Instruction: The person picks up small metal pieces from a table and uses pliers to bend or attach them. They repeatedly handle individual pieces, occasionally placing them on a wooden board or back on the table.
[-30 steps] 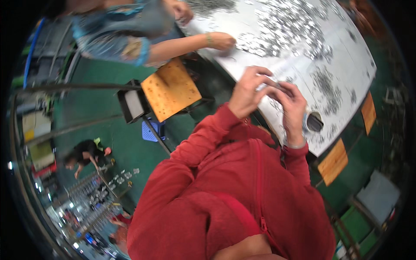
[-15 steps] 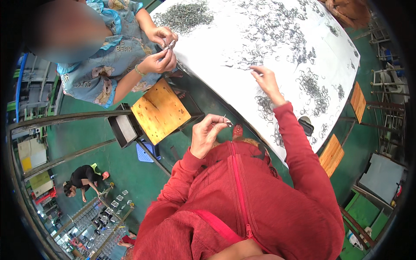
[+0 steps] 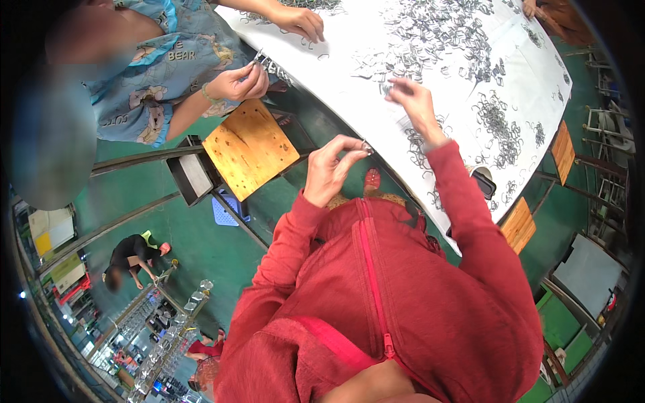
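My left hand (image 3: 330, 173) is just off the near edge of the table, its thumb and fingers pinched on small shiny metal pieces (image 3: 366, 148). Over the white tabletop (image 3: 336, 80), my right hand (image 3: 418, 111) has thumb and fingers drawn together. A grey blur shows at its fingertips, too smeared to name. Beyond that hand spreads a wide scatter of small curved metal pieces (image 3: 437, 43). Another heap of dark curved pieces (image 3: 497, 124) lies to its right.
At the left, a co-worker in a blue patterned top holds a stack of metal pieces (image 3: 269, 64) and reaches onto the table with the other hand (image 3: 302, 23). A wooden stool (image 3: 248, 141), a blue plastic stool (image 3: 228, 209) and a black tray (image 3: 485, 185) are nearby.
My right hand has shifted slightly away from me over the scattered pieces. My left hand has moved up toward the table edge. The co-worker's one hand has gone from their other hand to the table.
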{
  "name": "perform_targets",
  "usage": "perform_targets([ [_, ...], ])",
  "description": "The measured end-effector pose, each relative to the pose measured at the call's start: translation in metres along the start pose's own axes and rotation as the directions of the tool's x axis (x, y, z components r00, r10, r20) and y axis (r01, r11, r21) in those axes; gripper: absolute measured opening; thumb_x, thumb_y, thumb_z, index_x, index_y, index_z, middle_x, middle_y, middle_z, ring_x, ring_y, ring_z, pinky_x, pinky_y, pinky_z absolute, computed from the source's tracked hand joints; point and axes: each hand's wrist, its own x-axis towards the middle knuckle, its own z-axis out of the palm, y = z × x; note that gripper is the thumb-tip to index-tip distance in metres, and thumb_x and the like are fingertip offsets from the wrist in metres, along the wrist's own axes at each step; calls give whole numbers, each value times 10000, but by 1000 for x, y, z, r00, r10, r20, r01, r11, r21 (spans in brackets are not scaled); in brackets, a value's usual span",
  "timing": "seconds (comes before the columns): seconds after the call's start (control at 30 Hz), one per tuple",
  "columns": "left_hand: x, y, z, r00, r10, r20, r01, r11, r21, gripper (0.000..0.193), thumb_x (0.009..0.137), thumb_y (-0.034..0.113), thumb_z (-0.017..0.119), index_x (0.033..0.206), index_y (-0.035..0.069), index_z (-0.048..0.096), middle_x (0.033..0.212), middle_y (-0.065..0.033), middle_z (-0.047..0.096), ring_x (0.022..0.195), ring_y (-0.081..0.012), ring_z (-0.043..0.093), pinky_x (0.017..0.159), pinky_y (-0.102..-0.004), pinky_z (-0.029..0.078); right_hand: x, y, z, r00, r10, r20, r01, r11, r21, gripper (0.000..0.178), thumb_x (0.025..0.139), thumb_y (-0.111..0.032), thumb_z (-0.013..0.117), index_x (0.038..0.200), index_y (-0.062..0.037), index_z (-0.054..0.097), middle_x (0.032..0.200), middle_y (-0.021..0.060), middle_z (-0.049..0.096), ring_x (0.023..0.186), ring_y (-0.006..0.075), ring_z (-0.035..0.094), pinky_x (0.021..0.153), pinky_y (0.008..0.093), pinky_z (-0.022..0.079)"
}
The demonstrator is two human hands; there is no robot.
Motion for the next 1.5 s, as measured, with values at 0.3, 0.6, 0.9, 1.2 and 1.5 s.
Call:
perform_targets([
  [0.3, 30, 10, 38, 942, 99, 322, -183, 953, 243, 129, 801, 91, 655, 895, 18, 607, 814, -99, 659, 748, -217, 656, 666, -301, 497, -130, -42, 3, 979, 8, -203, 96, 864, 495, 202, 797, -9, 659, 993, 28, 625, 903, 86, 656, 826, 127, 626, 757, 244, 515],
  [0.6, 35, 11, 74, 863, 126, 489, -242, 953, 182, 219, 784, 79, 672, 982, 27, 595, 909, -106, 661, 850, -215, 654, 708, -301, 500, -167, -34, -15, 870, 163, -465, 179, 775, 606, 207, 767, 28, 665, 972, 33, 632, 854, 70, 651, 717, 78, 572, 637, 198, 464],
  [0.9, 124, -58, 141, 905, 26, 425, -165, 942, 292, 211, 818, 227, 630, 905, 42, 684, 815, -130, 674, 771, -236, 657, 680, -322, 494, -208, -53, -85, 656, 23, -755, 492, 745, 451, 217, 767, 110, 613, 974, 47, 608, 909, 126, 648, 838, 154, 619, 786, 255, 491],
  [1.2, 163, -120, 252, 702, -12, 712, -610, 507, 609, 241, 824, 249, 600, 934, 43, 659, 963, -160, 644, 899, -285, 610, 790, -379, 464, -249, -56, -122, 512, -57, -857, 613, 724, 317, 243, 777, 124, 602, 1003, 36, 596, 927, 122, 650, 843, 153, 618, 785, 272, 488],
  [1.5, 153, -104, 228, 847, 23, 531, -317, 825, 469, 168, 847, 107, 551, 949, -25, 570, 888, -141, 602, 805, -237, 588, 742, -340, 488, -247, -54, -115, 613, -50, -788, 563, 728, 392, 221, 775, 124, 606, 980, 41, 604, 911, 110, 645, 863, 153, 612, 800, 273, 486],
])
